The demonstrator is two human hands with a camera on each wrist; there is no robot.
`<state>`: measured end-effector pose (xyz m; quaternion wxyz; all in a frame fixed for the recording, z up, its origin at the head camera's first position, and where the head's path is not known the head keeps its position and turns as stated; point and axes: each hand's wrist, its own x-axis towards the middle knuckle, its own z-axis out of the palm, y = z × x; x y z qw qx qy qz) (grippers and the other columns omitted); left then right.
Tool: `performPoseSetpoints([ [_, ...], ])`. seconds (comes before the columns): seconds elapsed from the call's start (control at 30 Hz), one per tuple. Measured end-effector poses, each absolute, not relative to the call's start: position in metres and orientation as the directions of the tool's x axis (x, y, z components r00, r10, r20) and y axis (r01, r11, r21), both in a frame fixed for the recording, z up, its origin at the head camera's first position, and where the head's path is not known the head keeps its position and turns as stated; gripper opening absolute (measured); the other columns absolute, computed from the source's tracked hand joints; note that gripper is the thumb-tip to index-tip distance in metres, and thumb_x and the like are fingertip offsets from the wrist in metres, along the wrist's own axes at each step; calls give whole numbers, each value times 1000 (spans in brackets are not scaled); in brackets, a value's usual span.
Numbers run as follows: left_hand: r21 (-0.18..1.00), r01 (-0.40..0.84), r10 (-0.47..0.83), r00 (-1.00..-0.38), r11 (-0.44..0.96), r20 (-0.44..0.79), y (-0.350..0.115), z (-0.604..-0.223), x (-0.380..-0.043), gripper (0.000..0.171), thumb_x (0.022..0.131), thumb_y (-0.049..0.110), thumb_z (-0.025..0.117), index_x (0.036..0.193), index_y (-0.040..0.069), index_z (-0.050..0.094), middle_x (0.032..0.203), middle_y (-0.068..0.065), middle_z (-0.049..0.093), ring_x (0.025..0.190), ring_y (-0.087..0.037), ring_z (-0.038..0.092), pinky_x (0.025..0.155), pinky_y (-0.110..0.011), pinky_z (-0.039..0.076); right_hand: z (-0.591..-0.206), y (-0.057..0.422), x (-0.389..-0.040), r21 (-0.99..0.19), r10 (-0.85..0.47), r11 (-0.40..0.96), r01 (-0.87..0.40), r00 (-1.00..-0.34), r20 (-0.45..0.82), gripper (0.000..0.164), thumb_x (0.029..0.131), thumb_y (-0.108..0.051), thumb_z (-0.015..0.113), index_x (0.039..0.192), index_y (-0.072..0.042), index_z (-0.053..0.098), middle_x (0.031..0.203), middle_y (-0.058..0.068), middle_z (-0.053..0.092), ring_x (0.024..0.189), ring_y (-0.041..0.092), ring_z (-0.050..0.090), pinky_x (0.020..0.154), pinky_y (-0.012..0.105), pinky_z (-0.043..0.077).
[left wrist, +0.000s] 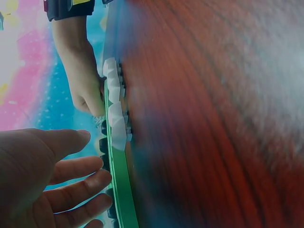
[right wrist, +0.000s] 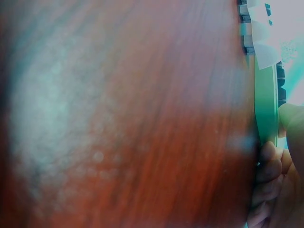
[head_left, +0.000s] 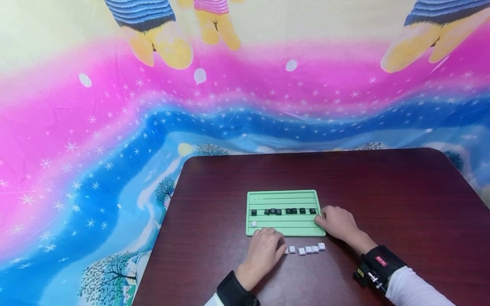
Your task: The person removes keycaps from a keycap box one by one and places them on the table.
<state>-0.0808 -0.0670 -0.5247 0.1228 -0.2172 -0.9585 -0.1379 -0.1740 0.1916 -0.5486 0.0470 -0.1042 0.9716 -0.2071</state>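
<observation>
A light green tray (head_left: 283,230) with ridged rows lies on the table. Several black keycaps (head_left: 294,211) stand along its middle row, and one white keycap (head_left: 254,224) sits in a lower row at the left. My right hand (head_left: 338,222) holds the tray's right edge, thumb on the rim and the other fingers curled at its side in the right wrist view. Over the tray's near left edge hovers my left hand (head_left: 264,250), fingers loosely spread with nothing between them in the left wrist view. Several white keycaps (head_left: 308,250) lie in a line before the tray, partly hidden by that hand.
The dark red-brown wooden table (head_left: 383,182) extends around the tray on all sides. Behind it hangs a colourful printed cloth (head_left: 245,97). Black bands with devices (head_left: 379,272) are strapped on both wrists.
</observation>
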Motion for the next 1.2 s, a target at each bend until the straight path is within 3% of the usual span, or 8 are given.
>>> performPoseSetpoints([
  [0.8,235,401,323,-895,885,308,-87,-522,-93,19,86,32,78,98,17,76,96,4,75,90,-13,67,80,-30,52,-545,190,-172,-415,-218,892,-178,-975,-50,40,87,-23,60,55,-20,35,53,-8,27,50,10,25,48,26,18],
  [1.2,248,352,275,-914,902,297,-95,-515,-98,20,88,31,77,102,17,77,101,2,75,92,-15,68,74,-28,50,-547,191,-174,-405,-214,897,-174,-975,-55,39,86,-25,59,55,-20,35,53,-8,27,50,10,25,48,26,17],
])
